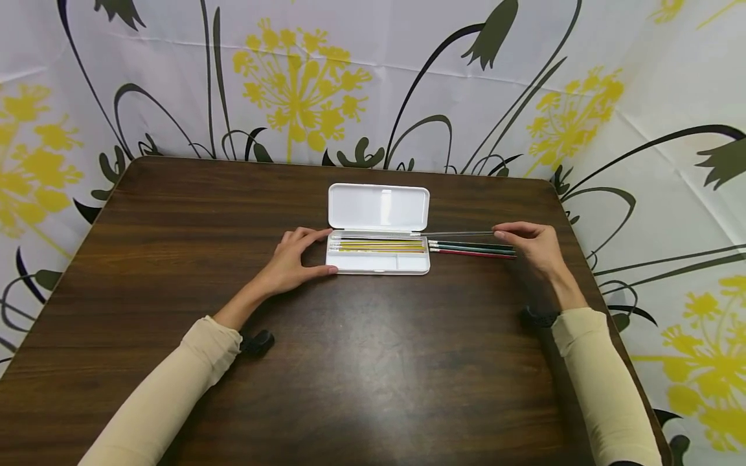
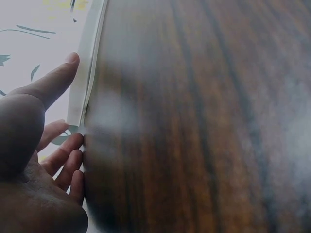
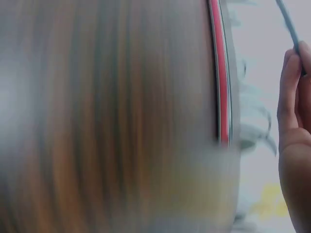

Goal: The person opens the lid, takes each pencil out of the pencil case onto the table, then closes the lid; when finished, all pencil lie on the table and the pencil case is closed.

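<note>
A white pencil case [image 1: 414,265] lies with its lid [image 1: 361,206] tipped back. Several yellow and silvery pencils [image 1: 379,246] lie inside it. My left hand [image 1: 285,262] touches the case's left end, index finger at the back corner and thumb at the front corner, both fairly straight. My right hand [image 1: 533,246] pinches the right end of a thin dark pencil [image 1: 457,233] between thumb and fingers; its other end reaches the case's back right corner. Beside the case, under that pencil, lie dark, green and red pencils [image 1: 472,253]. The right wrist view shows the red pencil [image 3: 221,73] blurred.
The case stands toward the back of a dark brown wooden table [image 1: 361,362]. Behind and to the sides hangs a white cloth [image 1: 373,84] with yellow flowers and dark green stems. A black wrist camera [image 1: 256,343] sits beneath the left wrist.
</note>
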